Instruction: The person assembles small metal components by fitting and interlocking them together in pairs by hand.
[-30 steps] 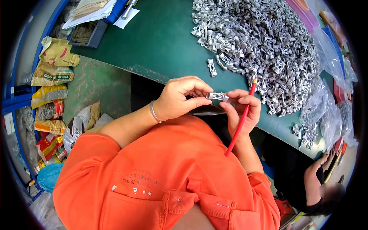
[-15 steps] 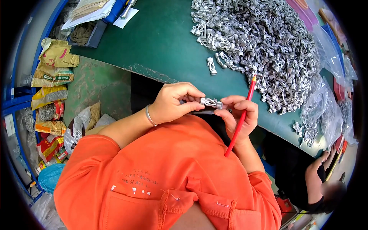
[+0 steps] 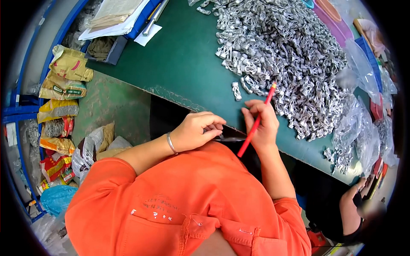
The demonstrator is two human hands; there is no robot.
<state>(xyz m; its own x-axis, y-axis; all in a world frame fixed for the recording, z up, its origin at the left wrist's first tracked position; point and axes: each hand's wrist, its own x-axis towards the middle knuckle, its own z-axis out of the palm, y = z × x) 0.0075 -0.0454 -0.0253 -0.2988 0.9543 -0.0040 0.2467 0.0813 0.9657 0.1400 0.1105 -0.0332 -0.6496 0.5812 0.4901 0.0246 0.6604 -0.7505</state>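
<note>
My left hand (image 3: 200, 131), a metal bangle at its wrist, is just off the table's near edge with fingers curled and the thumb close to them. Anything inside those fingers is hidden. Over the table edge, my right hand (image 3: 262, 123) grips a red pencil (image 3: 252, 136) that slants across the palm, its sharpened end up. Thumb and index finger of this hand are slightly apart. Beyond it, one loose grey twisted metal piece (image 3: 236, 91) lies beside a large heap of similar pieces (image 3: 290, 64).
The green table (image 3: 179, 55) carries papers (image 3: 113, 19), a grey bin (image 3: 104, 49) and a pink tub (image 3: 331, 23). Plastic bags (image 3: 356, 123) lie at its right end. Sacks (image 3: 64, 85) line the left floor. Another person's arm (image 3: 350, 209) is at the lower right.
My hands have moved apart. The right hand has gone up toward the heap with the pencil. The twisted metal piece that was between both hands is out of sight.
</note>
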